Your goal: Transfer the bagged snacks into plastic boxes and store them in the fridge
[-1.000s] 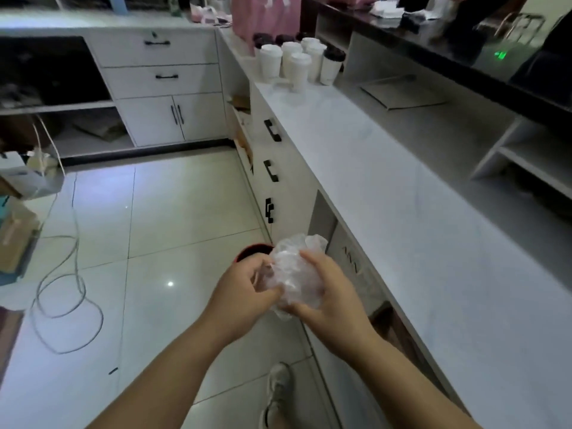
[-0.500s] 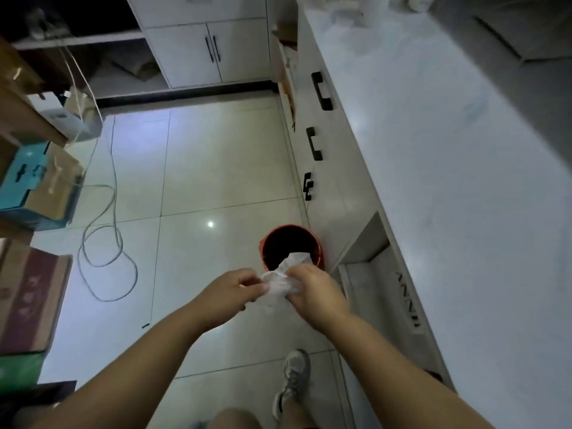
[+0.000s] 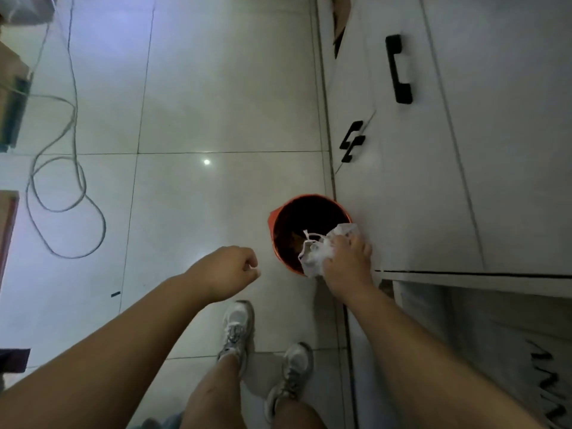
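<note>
- Crumpled clear plastic bag sits bunched in the person's right hand, held over the near rim of the bin; a thin white strand loops out of it toward the bin's mouth.
- Right hand: palm down, fingers curled onto the bag, gripping it.
- Orange bin stands on the floor, touching the base of the cabinet run; inside is dark, with something brownish at the bottom that cannot be made out.
- Left hand: closed into a loose fist, holding nothing visible, hanging over the floor to the left of the bin and apart from the bag.
- White cabinet fronts on the right carry black handles.
- Both feet in pale sneakers stand on glossy tile floor just short of the bin.
- Grey cable lies in loops on the tiles, far left, well apart from the bin.
- Cardboard boxes at the left edge, only partly in view.
</note>
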Tool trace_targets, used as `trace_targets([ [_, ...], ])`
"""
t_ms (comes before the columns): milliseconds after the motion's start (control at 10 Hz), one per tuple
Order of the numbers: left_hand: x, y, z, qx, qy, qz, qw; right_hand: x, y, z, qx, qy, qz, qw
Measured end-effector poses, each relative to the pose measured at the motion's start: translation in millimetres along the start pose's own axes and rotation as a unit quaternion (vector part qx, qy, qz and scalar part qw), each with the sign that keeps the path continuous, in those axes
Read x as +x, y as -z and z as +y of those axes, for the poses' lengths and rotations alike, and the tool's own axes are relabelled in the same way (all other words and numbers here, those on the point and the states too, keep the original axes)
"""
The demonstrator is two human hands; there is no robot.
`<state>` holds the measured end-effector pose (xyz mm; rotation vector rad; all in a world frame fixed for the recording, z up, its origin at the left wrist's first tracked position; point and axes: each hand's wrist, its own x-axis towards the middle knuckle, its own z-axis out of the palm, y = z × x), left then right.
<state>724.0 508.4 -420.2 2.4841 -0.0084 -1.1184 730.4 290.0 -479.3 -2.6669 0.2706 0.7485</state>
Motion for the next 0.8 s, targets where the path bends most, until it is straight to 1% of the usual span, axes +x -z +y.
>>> trace_targets([
  [100, 48.6, -12.0, -23.8, 0.017, -0.006, -0.012, 1.000, 52.0, -37.3, -0.9, 0.010, 0.005, 0.002, 1.000],
  [200, 85.3, -23.8, -44.0, 0.029, -0.007, -0.023, 0.999, 90.7, -67.5, 1.1, -0.037, 0.034, 0.023, 0.998],
  [300, 109.8, -29.5, -56.7, 0.050, -0.002, -0.040, 0.998, 110.6, -79.7, 1.3, -0.037, -0.016, -0.023, 0.999],
  [400, 122.5, -25.7, -57.9, 0.072, -0.007, -0.048, 0.996, 120.7, -79.1, 4.9, 0.009, -0.105, -0.094, 0.990],
  [600, 109.8, 8.1, -30.6, 0.093, -0.025, -0.046, 0.994, 109.9, -33.7, -5.1, 0.020, -0.090, -0.088, 0.992],
  [800, 65.3, 61.9, 7.3, 0.070, -0.021, -0.028, 0.997, 57.2, 46.5, -26.6, 0.034, -0.076, -0.128, 0.988],
])
